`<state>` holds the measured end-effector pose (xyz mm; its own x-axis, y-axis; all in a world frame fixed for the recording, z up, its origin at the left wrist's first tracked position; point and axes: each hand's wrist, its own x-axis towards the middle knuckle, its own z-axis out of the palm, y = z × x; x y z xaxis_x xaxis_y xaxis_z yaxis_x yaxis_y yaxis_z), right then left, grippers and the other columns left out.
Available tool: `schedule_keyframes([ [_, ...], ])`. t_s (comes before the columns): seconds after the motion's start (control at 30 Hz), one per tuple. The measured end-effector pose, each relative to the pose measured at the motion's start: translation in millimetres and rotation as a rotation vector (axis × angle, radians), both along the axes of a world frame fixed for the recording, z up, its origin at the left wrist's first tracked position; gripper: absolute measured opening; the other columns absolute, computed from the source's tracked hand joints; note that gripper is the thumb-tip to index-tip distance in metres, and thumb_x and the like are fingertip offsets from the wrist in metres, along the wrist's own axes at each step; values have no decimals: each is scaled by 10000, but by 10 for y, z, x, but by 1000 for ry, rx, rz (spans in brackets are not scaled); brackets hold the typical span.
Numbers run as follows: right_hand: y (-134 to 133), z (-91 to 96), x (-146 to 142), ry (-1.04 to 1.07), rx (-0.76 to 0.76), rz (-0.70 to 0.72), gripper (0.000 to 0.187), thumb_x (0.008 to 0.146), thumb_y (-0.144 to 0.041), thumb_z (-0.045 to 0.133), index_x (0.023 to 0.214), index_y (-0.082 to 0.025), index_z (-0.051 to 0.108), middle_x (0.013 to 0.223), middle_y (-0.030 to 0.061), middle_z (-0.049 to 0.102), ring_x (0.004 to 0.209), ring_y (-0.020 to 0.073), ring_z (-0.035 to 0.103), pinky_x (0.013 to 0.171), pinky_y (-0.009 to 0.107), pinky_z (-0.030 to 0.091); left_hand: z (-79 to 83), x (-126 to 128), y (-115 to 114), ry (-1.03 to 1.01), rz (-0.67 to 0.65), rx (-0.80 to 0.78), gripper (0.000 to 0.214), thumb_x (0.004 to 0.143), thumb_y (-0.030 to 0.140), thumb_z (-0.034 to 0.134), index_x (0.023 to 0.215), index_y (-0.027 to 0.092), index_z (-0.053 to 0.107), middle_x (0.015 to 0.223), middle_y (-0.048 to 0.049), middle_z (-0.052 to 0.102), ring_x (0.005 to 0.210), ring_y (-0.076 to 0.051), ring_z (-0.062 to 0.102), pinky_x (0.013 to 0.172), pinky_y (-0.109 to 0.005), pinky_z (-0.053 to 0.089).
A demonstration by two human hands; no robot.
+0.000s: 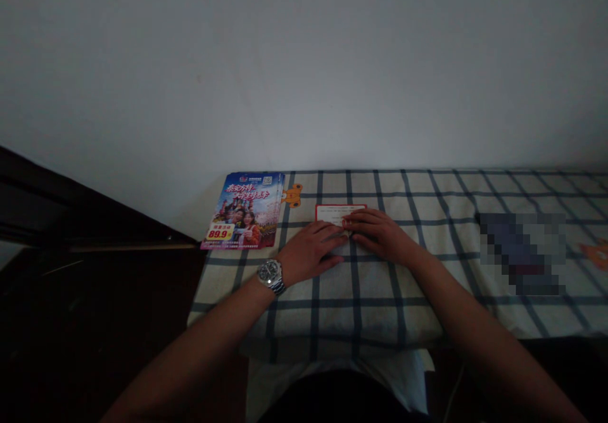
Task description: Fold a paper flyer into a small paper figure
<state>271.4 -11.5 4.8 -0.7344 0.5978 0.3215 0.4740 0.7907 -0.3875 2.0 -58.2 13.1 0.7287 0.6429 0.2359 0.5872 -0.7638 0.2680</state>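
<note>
A small white sheet of paper (332, 214) with a red edge and lines of print lies on the checked cloth in the head view. My left hand (310, 249) rests over its near side, fingers stretched out and laid flat, with a metal watch (270, 275) on the wrist. From the right, my right hand (378, 235) reaches across the paper's near right part with its fingers extended. The fingertips of both hands almost meet on the sheet. Its lower part is hidden under them.
A stack of colourful printed flyers (244, 211) lies at the table's left end, partly over a printed bear figure (292, 195). A pixelated dark object (517, 252) is on the right. The checked tablecloth (432, 208) runs up to a plain wall (332, 81).
</note>
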Motion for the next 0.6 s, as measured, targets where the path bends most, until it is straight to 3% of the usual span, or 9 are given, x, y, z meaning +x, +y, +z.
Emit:
schedule_keyframes([
  [0.33, -10, -2, -10, 22, 11, -17, 377, 1010, -316, 572, 1381, -323, 636, 1378, 83, 650, 1312, 290, 582, 1138, 552, 451, 15, 21, -22, -12, 41, -17, 402, 1013, 452, 554, 1367, 266, 597, 1471, -73, 534, 1347, -280, 489, 1161, -502, 404],
  [0.47, -15, 11, -25, 45, 12, 1, 381, 1010, -321, 571, 1386, -313, 629, 1365, 93, 654, 1297, 295, 591, 1141, 563, 446, -9, 0, -22, -2, 63, -5, 408, 1006, 479, 560, 1365, 290, 601, 1553, -72, 456, 1412, -293, 438, 1178, -517, 383],
  [0.6, -30, 8, -36, 63, 14, -5, 358, 1012, -315, 566, 1362, -306, 644, 1367, 103, 637, 1293, 299, 585, 1119, 551, 470, -20, -19, 1, 16, 32, 1, 413, 1010, 494, 547, 1371, 300, 598, 1550, -70, 472, 1433, -294, 413, 1184, -527, 370],
])
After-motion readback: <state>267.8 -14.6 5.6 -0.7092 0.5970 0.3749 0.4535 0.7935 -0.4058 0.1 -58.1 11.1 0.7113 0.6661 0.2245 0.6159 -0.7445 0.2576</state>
